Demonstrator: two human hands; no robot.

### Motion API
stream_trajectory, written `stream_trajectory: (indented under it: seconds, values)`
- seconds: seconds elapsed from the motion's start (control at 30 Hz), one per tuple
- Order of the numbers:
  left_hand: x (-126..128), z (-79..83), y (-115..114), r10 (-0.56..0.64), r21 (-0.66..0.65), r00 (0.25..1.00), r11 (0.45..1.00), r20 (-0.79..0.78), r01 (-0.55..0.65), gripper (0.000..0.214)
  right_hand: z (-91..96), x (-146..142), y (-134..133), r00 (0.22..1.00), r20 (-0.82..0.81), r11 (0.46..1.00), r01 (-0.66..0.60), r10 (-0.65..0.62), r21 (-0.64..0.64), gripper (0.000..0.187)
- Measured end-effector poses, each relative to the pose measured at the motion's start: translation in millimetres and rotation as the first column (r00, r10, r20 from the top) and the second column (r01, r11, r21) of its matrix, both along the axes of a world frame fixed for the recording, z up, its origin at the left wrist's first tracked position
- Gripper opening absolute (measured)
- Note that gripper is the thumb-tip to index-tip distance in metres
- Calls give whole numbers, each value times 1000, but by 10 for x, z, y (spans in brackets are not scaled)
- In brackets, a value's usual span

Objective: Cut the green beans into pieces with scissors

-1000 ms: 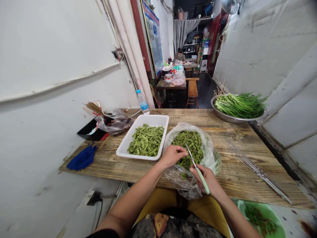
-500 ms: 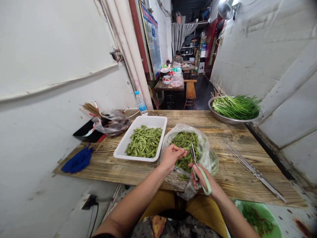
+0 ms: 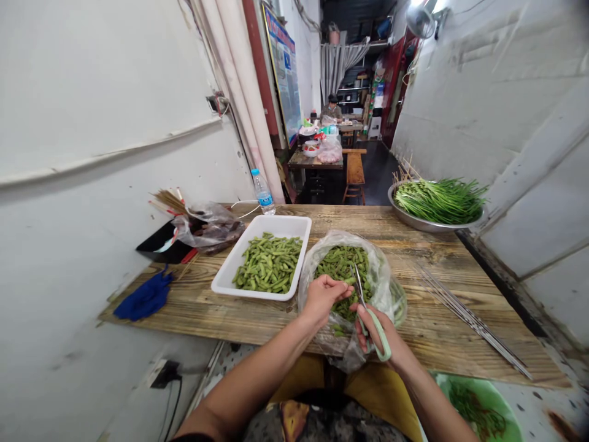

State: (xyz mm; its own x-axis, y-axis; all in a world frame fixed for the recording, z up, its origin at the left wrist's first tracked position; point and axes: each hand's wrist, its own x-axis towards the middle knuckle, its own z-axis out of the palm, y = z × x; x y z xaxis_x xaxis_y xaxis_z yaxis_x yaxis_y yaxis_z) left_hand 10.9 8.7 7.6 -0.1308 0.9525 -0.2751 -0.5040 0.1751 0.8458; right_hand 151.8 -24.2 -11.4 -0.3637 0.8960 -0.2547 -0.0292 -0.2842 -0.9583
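My right hand (image 3: 384,337) grips green-handled scissors (image 3: 368,310), blades pointing up over a clear plastic bag (image 3: 384,288) full of green bean pods (image 3: 343,270). My left hand (image 3: 324,296) is inside the bag's mouth, fingers pinched on a pod just left of the blades. A white tray (image 3: 225,279) of bean pods (image 3: 269,264) lies to the left of the bag on the wooden table (image 3: 427,319).
A metal bowl (image 3: 414,220) of green chives sits at the far right. Metal skewers (image 3: 469,316) lie on the right. A blue cloth (image 3: 145,298), black tray (image 3: 156,244), bagged sticks and water bottle (image 3: 263,191) are on the left. A green basin (image 3: 478,408) is below right. A person sits far back.
The scissors swung from slanting left to more upright, and my right hand shifted on the handles. My left hand stayed pinching in the bag. The view shifted slightly.
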Motion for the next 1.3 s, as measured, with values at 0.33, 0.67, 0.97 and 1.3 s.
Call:
stream_trajectory:
  seconds: [0.33,0.67,0.97,1.3]
  values:
    - [-496,42,136,352,263,822,930,-447,-255,20,-63,5,64,999,31,998,30,-28,-60,39]
    - [-628,-168,-104,209,24,-345,882,-915,471,22,-201,20,48,1000,3,999,19,-19,-44,36]
    - [-505,-270,-22,28,-130,-376,912,-926,389,27,-295,26,28,992,85,995,-98,98,-9,35]
    - [-508,-252,-155,94,-30,-269,906,-958,421,24,-234,61,-2,984,130,992,-123,122,-2,35]
